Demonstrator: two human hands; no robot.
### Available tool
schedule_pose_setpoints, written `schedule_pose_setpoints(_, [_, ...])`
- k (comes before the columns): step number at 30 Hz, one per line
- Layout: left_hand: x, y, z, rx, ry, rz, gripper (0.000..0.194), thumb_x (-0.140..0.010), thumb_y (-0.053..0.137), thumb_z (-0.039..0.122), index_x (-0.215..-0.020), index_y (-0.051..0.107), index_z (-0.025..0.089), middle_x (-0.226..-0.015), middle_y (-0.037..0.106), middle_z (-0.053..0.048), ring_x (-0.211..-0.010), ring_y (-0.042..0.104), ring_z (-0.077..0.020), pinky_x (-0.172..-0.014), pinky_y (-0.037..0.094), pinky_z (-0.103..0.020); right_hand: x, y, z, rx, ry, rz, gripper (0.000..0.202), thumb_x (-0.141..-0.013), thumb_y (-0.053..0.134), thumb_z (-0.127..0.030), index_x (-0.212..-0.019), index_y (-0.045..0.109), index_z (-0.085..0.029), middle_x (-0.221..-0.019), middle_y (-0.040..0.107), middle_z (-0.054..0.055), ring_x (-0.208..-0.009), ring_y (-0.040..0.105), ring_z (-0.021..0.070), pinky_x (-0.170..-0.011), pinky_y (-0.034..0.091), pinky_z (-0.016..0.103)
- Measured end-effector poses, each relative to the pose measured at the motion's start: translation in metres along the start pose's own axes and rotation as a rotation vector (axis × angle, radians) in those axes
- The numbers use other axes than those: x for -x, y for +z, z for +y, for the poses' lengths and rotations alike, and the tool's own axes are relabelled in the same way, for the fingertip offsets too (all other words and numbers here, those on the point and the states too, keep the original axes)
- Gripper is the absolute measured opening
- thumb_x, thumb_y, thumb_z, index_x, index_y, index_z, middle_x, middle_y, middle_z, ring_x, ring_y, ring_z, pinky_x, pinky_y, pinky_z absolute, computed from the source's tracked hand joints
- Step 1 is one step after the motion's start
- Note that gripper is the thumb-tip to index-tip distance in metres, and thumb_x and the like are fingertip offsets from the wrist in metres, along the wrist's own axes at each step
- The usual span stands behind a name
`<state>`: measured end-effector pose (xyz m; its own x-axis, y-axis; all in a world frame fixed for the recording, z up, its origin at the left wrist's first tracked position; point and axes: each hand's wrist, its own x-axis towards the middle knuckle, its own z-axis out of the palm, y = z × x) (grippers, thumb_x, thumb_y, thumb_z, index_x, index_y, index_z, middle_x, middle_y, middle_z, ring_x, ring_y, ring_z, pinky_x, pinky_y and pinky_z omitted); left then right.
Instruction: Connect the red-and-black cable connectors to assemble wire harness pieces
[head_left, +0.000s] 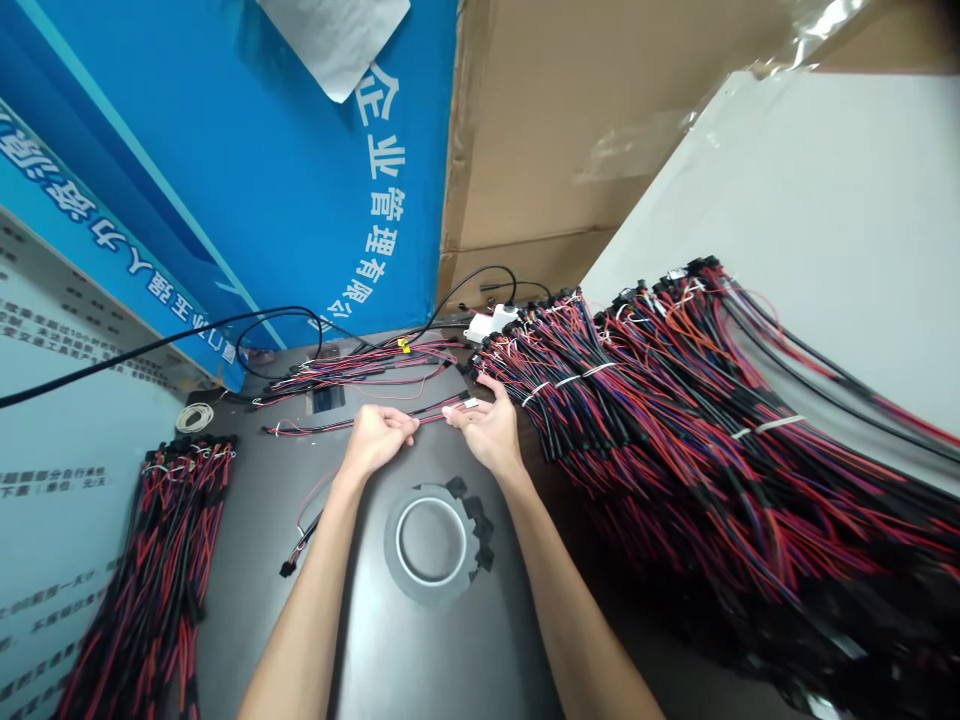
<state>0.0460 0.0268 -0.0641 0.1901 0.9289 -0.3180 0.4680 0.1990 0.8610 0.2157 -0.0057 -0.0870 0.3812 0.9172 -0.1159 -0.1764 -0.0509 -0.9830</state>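
Wire harness (431, 415) | left fingers (401, 428) pinched closed | right fingers (459, 412) pinching end

Dark grey desk (450, 660) underfoot of everything, matte, lit evenly from above. Far left, a blue banner (225, 170) with white Chinese characters, leaning at a slant. Below it, far left and near, a pale panel (52, 480) with faint printed text. Far centre, brown cardboard (540, 130), creased, with clear tape (645, 140) across one edge. Right and far, a plain white wall (840, 200). At the top, a grey sheet (337, 40) hanging over the banner.
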Motion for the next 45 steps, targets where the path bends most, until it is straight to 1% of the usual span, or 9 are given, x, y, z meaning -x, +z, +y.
schedule_pose_setpoints(9, [-0.001, 0.002, 0.002, -0.044, -0.035, 0.009, 0.015, -0.075, 0.064, 0.022, -0.072, 0.07, 0.009, -0.062, 0.067, -0.006, -0.056, 0.054, -0.0113, -0.059, 0.039, -0.022, -0.001, 0.0, 0.008, 0.118, -0.068, -0.001, 0.087, -0.059, 0.077, -0.037, -0.132, 0.037, -0.013, -0.077, 0.068, 0.005, -0.065, 0.068, 0.0198, -0.064, 0.055, 0.031])
schedule_pose_setpoints(13, [-0.003, 0.0, 0.002, -0.032, -0.042, -0.028, 0.02, -0.075, 0.065, 0.027, -0.075, 0.071, 0.008, -0.065, 0.068, -0.006, -0.057, 0.052, -0.0105, -0.059, 0.038, -0.022, -0.001, 0.001, 0.007, 0.121, -0.063, 0.009, 0.087, -0.058, 0.076, -0.036, -0.132, 0.036, -0.013, -0.076, 0.068, 0.004, -0.064, 0.067, 0.0195, -0.063, 0.055, 0.03])
schedule_pose_setpoints(19, [0.0, -0.004, 0.006, -0.027, -0.06, -0.001, 0.027, -0.071, 0.069, 0.036, -0.067, 0.07, 0.009, -0.065, 0.068, -0.006, -0.054, 0.046, -0.0086, -0.055, 0.034, -0.022, -0.006, -0.001, 0.013, 0.095, -0.063, 0.012, 0.084, -0.059, 0.075, -0.033, -0.131, 0.037, -0.013, -0.076, 0.068, 0.003, -0.064, 0.067, 0.0189, -0.065, 0.056, 0.031])
schedule_pose_setpoints(23, [0.001, -0.005, 0.009, 0.019, -0.061, -0.028, 0.019, -0.069, 0.066, 0.028, -0.069, 0.071, 0.009, -0.064, 0.067, -0.005, -0.052, 0.044, -0.0079, -0.053, 0.032, -0.021, -0.008, -0.001, 0.017, 0.107, -0.073, 0.013, 0.082, -0.06, 0.075, -0.032, -0.131, 0.038, -0.014, -0.079, 0.068, 0.004, -0.065, 0.068, 0.019, -0.066, 0.056, 0.031])
schedule_pose_setpoints(27, [-0.001, -0.003, 0.006, 0.045, -0.051, -0.025, 0.017, -0.068, 0.064, 0.023, -0.073, 0.071, 0.008, -0.065, 0.068, -0.006, -0.056, 0.051, -0.0098, -0.057, 0.036, -0.021, -0.008, -0.001, 0.017, 0.102, -0.065, 0.02, 0.082, -0.06, 0.075, -0.031, -0.131, 0.038, -0.014, -0.079, 0.068, 0.004, -0.065, 0.068, 0.0193, -0.066, 0.056, 0.031])
schedule_pose_setpoints(31, [-0.005, -0.001, -0.001, 0.03, -0.037, -0.004, 0.016, -0.067, 0.063, 0.023, -0.072, 0.07, 0.009, -0.066, 0.068, -0.007, -0.061, 0.057, -0.0124, -0.063, 0.041, -0.022, -0.007, -0.001, 0.016, 0.098, -0.061, 0.007, 0.086, -0.06, 0.076, -0.033, -0.134, 0.035, -0.013, -0.078, 0.067, 0.004, -0.065, 0.067, 0.0192, -0.065, 0.056, 0.03])
schedule_pose_setpoints(36, [-0.006, 0.0, -0.002, -0.006, -0.021, -0.001, 0.015, -0.066, 0.061, 0.022, -0.069, 0.07, 0.01, -0.063, 0.067, -0.006, -0.058, 0.055, -0.0118, -0.06, 0.04, -0.022, -0.003, -0.003, 0.01, 0.15, -0.069, -0.036, 0.097, -0.063, 0.075, -0.038, -0.143, 0.025, -0.015, -0.078, 0.064, 0.002, -0.068, 0.066, 0.0206, -0.054, 0.055, 0.029])
schedule_pose_setpoints(41, [-0.006, -0.001, 0.0, -0.039, -0.009, -0.017, 0.017, -0.066, 0.061, 0.023, -0.069, 0.071, 0.01, -0.062, 0.067, -0.005, -0.057, 0.054, -0.0117, -0.059, 0.039, -0.022, 0.004, -0.009, -0.004, 0.342, -0.206, 0.022, 0.079, -0.074, 0.068, -0.042, -0.139, 0.034, -0.013, -0.069, 0.063, 0.0, -0.059, 0.062, 0.0164, -0.062, 0.051, 0.028])
schedule_pose_setpoints(45, [-0.009, 0.0, -0.001, -0.073, 0.01, -0.022, 0.017, -0.066, 0.061, 0.023, -0.07, 0.072, 0.011, -0.063, 0.068, -0.005, -0.059, 0.057, -0.0126, -0.061, 0.041, -0.022, 0.008, -0.014, -0.011, 0.476, -0.252, 0.111, 0.062, -0.079, 0.059, -0.033, -0.135, 0.041, -0.012, -0.058, 0.057, -0.004, -0.052, 0.055, 0.0147, -0.063, 0.045, 0.027])
